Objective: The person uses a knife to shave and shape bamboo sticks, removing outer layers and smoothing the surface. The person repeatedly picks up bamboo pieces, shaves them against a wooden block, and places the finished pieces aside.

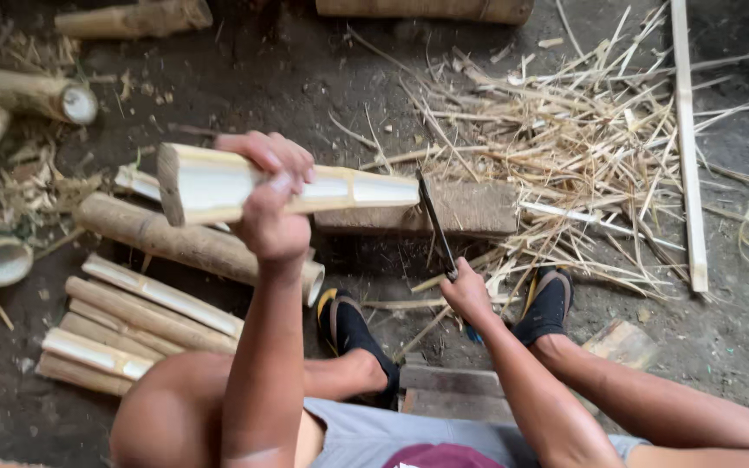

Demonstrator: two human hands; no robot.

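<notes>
Right, near end first: dark shoes w/ yellow trim (353,334) planted apart, bracing the seated person. Right hand (465,293) is clamped round the handle of a dark flat-bladed knife (433,221), blade tip up vs. the far end of the pale split bamboo piece (305,189). Left hand (272,204) wraps that piece mid-length, tilting it so its far end sits on the grey wooden block (470,210), probably as a steady base. Left of the knees, stacked split bamboo lengths (132,325). Beyond the block, a heap of straw-coloured shavings (582,147) on the dirt floor.

arms: bare, no sleeves | shorts (366,429): grey | shoes (353,334): black, yellow-trimmed, blue sole edge
</notes>
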